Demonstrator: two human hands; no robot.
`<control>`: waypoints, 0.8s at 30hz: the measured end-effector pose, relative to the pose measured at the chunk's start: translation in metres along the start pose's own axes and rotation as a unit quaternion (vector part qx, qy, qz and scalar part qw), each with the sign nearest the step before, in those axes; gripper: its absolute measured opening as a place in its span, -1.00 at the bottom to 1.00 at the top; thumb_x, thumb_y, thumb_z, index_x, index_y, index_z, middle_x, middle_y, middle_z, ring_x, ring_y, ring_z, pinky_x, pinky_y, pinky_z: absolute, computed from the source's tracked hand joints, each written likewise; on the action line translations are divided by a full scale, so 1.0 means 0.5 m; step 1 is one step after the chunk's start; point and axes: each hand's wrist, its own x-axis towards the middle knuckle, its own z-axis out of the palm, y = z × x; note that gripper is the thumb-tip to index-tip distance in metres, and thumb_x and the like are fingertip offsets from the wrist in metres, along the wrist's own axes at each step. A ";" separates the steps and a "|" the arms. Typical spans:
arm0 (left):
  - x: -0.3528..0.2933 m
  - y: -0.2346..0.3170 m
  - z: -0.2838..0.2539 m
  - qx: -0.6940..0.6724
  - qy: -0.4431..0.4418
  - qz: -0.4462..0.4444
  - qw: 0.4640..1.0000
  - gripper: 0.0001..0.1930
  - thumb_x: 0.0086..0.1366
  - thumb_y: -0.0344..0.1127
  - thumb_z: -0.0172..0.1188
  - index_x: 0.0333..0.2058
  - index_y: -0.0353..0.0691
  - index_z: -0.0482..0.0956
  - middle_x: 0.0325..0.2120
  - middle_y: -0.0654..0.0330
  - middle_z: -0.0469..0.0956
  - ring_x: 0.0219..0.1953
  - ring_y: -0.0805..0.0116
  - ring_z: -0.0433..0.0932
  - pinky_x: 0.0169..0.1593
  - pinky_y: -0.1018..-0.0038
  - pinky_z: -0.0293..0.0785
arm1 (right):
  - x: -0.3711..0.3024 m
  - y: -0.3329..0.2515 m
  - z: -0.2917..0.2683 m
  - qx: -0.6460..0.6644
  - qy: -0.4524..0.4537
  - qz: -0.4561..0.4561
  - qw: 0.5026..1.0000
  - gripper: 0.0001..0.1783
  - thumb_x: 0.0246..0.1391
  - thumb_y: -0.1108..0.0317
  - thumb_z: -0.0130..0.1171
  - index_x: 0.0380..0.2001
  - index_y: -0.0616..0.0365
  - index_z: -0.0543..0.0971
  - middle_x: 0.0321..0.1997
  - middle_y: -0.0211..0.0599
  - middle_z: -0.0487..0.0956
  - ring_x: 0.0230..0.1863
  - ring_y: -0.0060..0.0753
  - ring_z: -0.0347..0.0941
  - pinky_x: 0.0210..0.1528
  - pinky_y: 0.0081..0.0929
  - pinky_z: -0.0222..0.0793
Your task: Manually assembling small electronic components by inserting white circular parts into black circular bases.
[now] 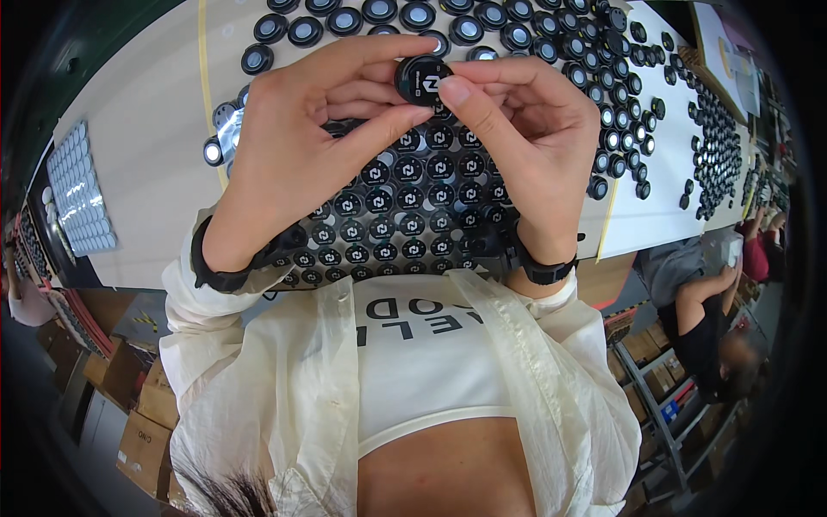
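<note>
Between both hands, above the table, is a black round disc (pixel 413 81) with a white mark on its face. My left hand (pixel 297 129) grips its left side, thumb below and forefinger along the top. At its right edge, the thumb and forefinger of my right hand (pixel 538 138) pinch it, the thumb lying on the face. Below the hands, close to my body, similar black discs (pixel 379 202) with white marks sit in tight rows. My hands and wrists hide part of these rows. Loose black discs with pale round centres (pixel 345 21) lie beyond my hands.
More loose discs (pixel 616 116) spread to the right, some on a white sheet (pixel 659 202). A panel of pale round pieces (pixel 82 189) lies at the left. Yellow tape lines (pixel 205 77) cross the table. A co-worker (pixel 702 302) sits at right; cardboard boxes (pixel 146 448) stand lower left.
</note>
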 end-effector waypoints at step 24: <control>0.014 -0.008 -0.018 0.121 0.017 0.024 0.992 -0.56 0.21 -0.58 0.26 0.10 -0.32 0.53 -0.07 0.14 0.62 -0.13 0.43 0.64 -0.02 0.54 0.58 | 0.007 0.017 0.017 -0.261 -0.020 -0.218 0.940 -0.66 0.03 0.54 0.26 -0.07 0.28 0.62 -0.32 -0.11 0.62 -0.40 -0.26 0.57 -0.33 -0.44 0.48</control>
